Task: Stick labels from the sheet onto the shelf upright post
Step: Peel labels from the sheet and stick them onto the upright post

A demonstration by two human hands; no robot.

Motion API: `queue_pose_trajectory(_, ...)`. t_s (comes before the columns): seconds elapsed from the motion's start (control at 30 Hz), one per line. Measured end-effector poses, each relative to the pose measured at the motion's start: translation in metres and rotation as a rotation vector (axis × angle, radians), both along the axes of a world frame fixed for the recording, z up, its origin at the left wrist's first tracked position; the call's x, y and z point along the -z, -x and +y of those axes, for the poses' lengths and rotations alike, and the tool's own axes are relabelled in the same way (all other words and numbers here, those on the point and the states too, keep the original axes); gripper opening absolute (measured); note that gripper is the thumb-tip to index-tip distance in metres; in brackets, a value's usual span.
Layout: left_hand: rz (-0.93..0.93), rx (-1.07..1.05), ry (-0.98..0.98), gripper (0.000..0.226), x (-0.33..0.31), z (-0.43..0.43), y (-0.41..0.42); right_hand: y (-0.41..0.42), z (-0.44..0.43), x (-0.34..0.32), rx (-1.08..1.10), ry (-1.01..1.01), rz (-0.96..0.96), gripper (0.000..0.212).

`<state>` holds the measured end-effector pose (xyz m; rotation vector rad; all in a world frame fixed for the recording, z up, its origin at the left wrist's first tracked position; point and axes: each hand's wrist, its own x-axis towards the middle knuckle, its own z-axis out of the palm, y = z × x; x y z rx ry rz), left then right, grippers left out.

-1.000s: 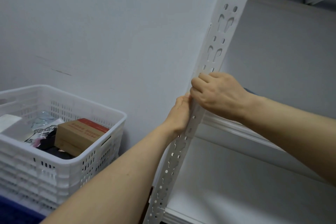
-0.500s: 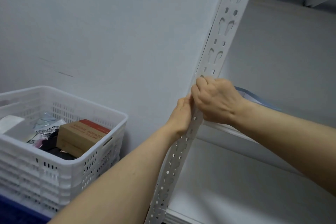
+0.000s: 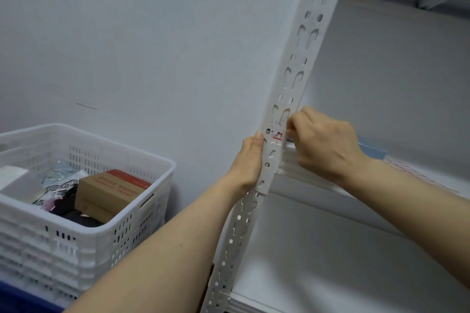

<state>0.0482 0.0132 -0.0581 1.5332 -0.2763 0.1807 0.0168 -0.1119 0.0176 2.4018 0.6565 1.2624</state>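
The white perforated shelf upright post [image 3: 302, 58] runs from the top right down to the bottom centre. A small red-and-white label [image 3: 277, 135] lies on its front face at mid-height. My left hand [image 3: 248, 162] grips the post's left edge just below the label. My right hand [image 3: 325, 145] is at the post's right edge, its curled fingertips pinching the label's right end. A sheet with a red grid [image 3: 412, 173] lies on the middle shelf behind my right wrist, mostly hidden.
A white slotted basket [image 3: 142, 213] stands at the left against the wall, holding a brown cardboard box [image 3: 109, 190] and several packets. A pale blue object [image 3: 372, 148] rests on the middle shelf. The white lower shelf board [image 3: 330, 262] spreads out at the right.
My right hand has slid off the post's front face to its right edge, uncovering the label. My left hand keeps its grip on the post.
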Motion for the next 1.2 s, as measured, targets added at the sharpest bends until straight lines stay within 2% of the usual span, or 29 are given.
queue_pose_trajectory(0.13,0.002,-0.015,0.006,0.049,-0.001,0.000,0.006,0.009,-0.008,-0.011,-0.095,-0.601,0.371,0.014)
queue_pose_trajectory(0.23,0.028,-0.089,-0.015,0.043,-0.004,-0.003,0.012,0.010,-0.017,-0.022,-0.257,-1.167,0.636,0.024)
queue_pose_trajectory(0.3,-0.021,-0.292,-0.146,0.040,-0.002,-0.007,0.012,0.014,-0.026,-0.029,-0.306,-1.448,0.774,0.026)
queue_pose_trajectory(0.37,-0.195,-0.583,-0.239,0.041,-0.002,-0.014,0.018,0.016,-0.037,-0.036,-0.313,-1.604,0.874,0.029)
queue_pose_trajectory(0.43,-0.449,-0.670,-0.183,0.043,-0.010,-0.026,0.031,0.016,-0.049,-0.041,-0.307,-1.678,0.911,0.037)
queue_pose_trajectory(0.5,-0.652,-0.575,-0.175,0.044,-0.026,-0.040,0.041,0.013,-0.058,-0.046,-0.280,-1.673,0.849,0.036)
queue_pose_trajectory(0.57,-0.712,-0.449,-0.202,0.036,-0.041,-0.056,0.043,0.010,-0.066,-0.051,-0.273,-1.652,0.781,0.030)
queue_pose_trajectory(0.67,-0.673,-0.329,-0.277,0.027,-0.061,-0.077,0.039,0.003,-0.080,-0.060,-0.309,-1.669,0.747,0.022)
queue_pose_trajectory(0.77,-0.550,-0.253,-0.414,0.031,-0.076,-0.093,0.030,-0.001,-0.098,-0.069,-0.342,-1.684,0.758,0.016)
queue_pose_trajectory(0.9,-0.440,-0.244,-0.658,0.037,-0.086,-0.111,0.013,-0.009,-0.116,-0.076,-0.350,-1.703,0.789,0.010)
queue_pose_trajectory(0.97,-0.413,-0.246,-0.704,0.038,-0.087,-0.117,0.008,-0.015,-0.121,-0.076,-0.347,-1.713,0.807,0.010)
queue_pose_trajectory(1.03,-0.394,-0.236,-0.631,0.037,-0.092,-0.122,0.007,-0.019,-0.125,-0.075,-0.340,-1.729,0.830,0.010)
queue_pose_trajectory(1.2,-0.351,-0.175,-0.269,0.035,-0.112,-0.131,0.001,-0.026,-0.132,-0.073,-0.339,-1.801,0.946,0.013)
